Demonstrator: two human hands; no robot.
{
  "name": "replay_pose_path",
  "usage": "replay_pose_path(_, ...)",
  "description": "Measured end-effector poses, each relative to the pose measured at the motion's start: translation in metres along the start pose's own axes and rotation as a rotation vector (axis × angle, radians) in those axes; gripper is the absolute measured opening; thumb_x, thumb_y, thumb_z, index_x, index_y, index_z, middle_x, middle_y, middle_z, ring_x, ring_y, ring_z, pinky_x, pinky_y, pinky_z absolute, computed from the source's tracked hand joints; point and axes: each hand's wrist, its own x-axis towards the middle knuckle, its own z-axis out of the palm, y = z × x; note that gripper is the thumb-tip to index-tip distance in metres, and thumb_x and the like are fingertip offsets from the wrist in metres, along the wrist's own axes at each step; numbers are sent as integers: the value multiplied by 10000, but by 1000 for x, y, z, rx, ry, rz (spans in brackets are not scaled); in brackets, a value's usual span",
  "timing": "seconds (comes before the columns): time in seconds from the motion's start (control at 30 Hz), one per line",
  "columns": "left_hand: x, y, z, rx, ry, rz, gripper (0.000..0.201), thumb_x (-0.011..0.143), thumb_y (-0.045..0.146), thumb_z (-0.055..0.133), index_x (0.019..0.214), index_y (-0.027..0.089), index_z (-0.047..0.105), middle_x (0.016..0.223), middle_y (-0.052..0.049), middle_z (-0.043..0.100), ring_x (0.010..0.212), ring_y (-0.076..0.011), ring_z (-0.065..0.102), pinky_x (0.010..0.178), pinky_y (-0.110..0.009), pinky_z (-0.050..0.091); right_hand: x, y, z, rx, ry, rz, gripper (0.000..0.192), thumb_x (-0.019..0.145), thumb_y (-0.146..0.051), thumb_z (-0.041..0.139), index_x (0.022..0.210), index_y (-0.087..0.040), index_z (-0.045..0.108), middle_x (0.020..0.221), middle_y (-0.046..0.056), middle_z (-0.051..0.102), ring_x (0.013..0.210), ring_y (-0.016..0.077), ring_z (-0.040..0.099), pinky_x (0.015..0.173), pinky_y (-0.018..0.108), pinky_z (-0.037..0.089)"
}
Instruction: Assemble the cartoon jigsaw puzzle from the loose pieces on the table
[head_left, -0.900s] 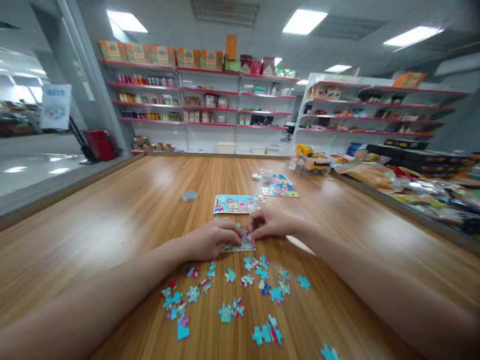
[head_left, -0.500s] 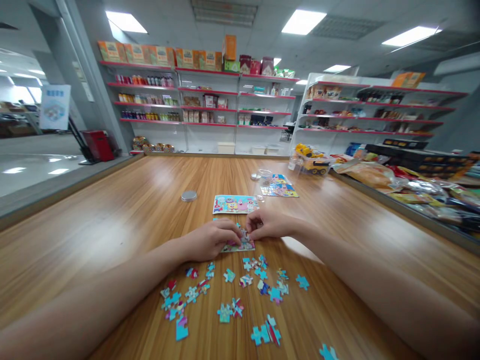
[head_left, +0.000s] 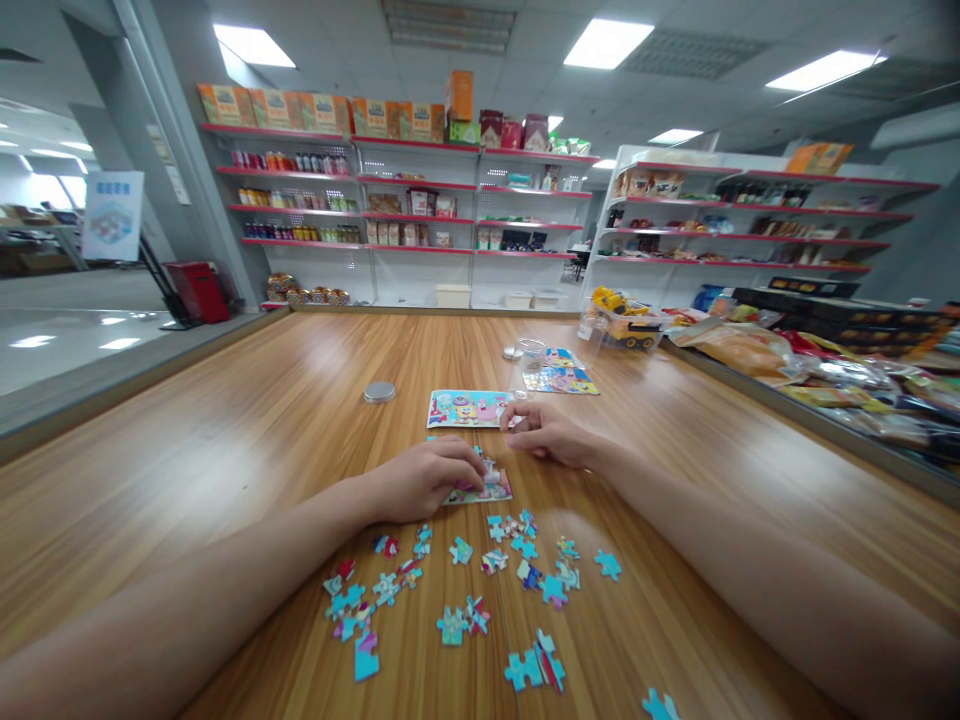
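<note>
Left of the half-built puzzle [head_left: 496,487] and beyond it lies a round metal lid [head_left: 379,391]. At the puzzle's left side, the left hand [head_left: 435,478] is partly open, bent fingers resting on its surface without a grip. Loose pieces [head_left: 452,626] are scattered on the near side of the puzzle, and a picture card [head_left: 469,410] lies just beyond it. Past the puzzle's far right corner, the right hand [head_left: 551,435] is loosely curled, thumb and forefinger slightly apart, gripping nothing that shows.
</note>
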Motion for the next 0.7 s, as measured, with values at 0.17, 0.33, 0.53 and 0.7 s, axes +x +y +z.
replay_pose_path(0.17, 1, 2, -1, -4, 0, 2, 333, 807, -28, 465, 981, 169, 670, 1078, -95, 650, 1022, -188, 605, 899, -326, 495, -2, 2, 8, -80, 84, -138, 302, 747, -404, 705, 689, -131, 592, 536, -46, 472, 470, 62, 347, 430, 207, 225)
replay_pose_path(0.33, -1, 3, -2, 45, 149, -8, 309, 797, -14, 471, 949, 159, 676, 1041, -100, 616, 989, -191, 582, 860, -322, 486, -2, 3, 26, -259, 189, -248, 279, 760, -331, 663, 600, -141, 534, 537, -39, 462, 503, 71, 369, 462, 205, 277)
replay_pose_path(0.53, -6, -16, 2, 151, 327, -283, 279, 699, -66, 421, 643, 142, 599, 669, -19, 560, 657, -131, 531, 612, -237, 418, -4, 1, 37, -539, 6, -232, 234, 697, -144, 548, 531, -162, 383, 525, -68, 322, 513, 59, 292, 460, 195, 230)
replay_pose_path(0.7, -6, -16, 5, 186, 169, -250, 233, 695, -34, 451, 727, 147, 596, 755, -35, 577, 752, -159, 527, 653, -245, 418, -3, 0, 38, -586, 10, -235, 230, 700, -144, 525, 544, -170, 359, 532, -68, 310, 518, 61, 281, 468, 199, 227)
